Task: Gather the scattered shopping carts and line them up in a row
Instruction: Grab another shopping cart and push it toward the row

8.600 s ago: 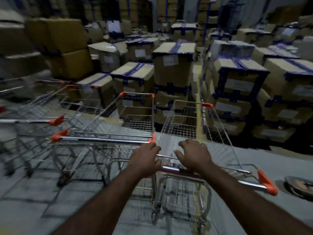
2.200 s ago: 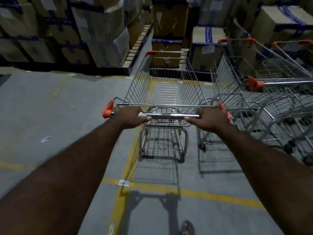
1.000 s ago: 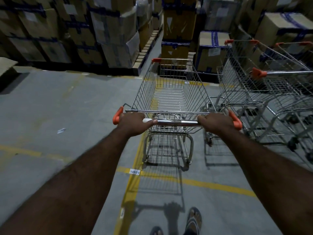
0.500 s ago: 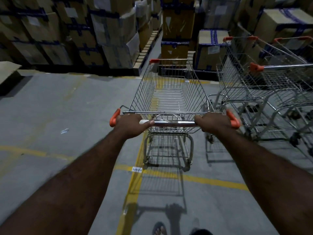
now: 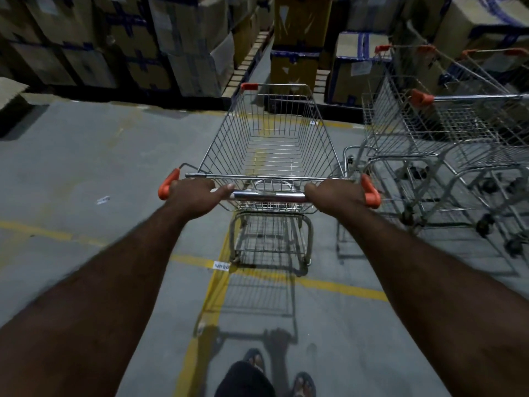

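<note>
An empty wire shopping cart (image 5: 272, 144) with orange corner caps stands straight ahead of me on the grey floor. Its chrome handle bar (image 5: 269, 195) runs across the middle of the view. My left hand (image 5: 194, 196) grips the bar near its left orange end, and my right hand (image 5: 335, 196) grips it near the right orange end. To the right, a row of other carts (image 5: 446, 138) stands side by side, close beside my cart's right flank without clearly touching it.
Stacked cardboard boxes (image 5: 177, 44) on pallets wall off the far side, with a narrow aisle (image 5: 257, 53) between them. Yellow floor lines (image 5: 217, 282) cross under the cart. Open concrete floor (image 5: 86, 167) lies to the left. My sandalled feet (image 5: 303, 382) show at the bottom edge.
The cart has crept slightly forward toward the boxes, staying beside the row on the right. Both hands keep the same grip on the handle bar.
</note>
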Demonstrator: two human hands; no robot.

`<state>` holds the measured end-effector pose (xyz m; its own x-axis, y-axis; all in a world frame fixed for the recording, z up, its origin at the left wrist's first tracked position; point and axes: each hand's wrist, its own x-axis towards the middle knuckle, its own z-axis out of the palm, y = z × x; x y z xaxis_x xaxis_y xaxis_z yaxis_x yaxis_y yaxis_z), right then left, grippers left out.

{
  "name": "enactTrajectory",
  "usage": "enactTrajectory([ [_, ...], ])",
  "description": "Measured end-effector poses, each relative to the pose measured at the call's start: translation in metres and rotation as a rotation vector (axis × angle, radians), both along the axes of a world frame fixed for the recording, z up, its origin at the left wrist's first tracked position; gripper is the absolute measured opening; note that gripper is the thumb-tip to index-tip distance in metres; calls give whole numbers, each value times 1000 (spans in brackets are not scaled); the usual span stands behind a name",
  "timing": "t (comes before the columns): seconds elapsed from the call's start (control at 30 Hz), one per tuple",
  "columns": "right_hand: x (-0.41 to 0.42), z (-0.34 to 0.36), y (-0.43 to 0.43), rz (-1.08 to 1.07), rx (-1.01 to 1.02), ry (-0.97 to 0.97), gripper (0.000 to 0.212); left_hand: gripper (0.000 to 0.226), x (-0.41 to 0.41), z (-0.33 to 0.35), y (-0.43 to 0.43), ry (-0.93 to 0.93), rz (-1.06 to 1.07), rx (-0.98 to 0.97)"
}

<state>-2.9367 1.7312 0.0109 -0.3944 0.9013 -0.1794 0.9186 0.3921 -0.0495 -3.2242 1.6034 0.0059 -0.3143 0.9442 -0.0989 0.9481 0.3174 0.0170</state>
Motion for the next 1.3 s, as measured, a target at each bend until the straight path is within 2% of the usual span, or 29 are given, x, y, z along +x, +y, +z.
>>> enactTrajectory([
  [0.23,0,-2,-20,-6,-2,0,63,94,-2,1,-17,-10,-20,24],
  [0.43,-4,-7,-33,-48,18,-13,73,77,-5,8,-25,-31,-85,30],
  [0.57,-8,-6,-43,-28,42,-24,62,84,-15,6,-25,-46,-89,30],
  [0.8,-12,-6,-55,-85,34,-51,64,101,-27,-3,-28,-19,-123,52],
  [0.97,-15,-11,-61,-124,42,-42,70,98,-29,-6,-33,-10,-151,74],
  [1.1,-16,-13,-66,-135,38,-36,67,78,-31,-5,-36,-25,-175,74],
  [1.23,-17,-11,-71,-159,50,-31,64,94,-32,-4,-37,-14,-170,88],
  [1.3,-17,-10,-71,-161,48,-30,64,91,-31,-3,-37,-8,-169,80],
])
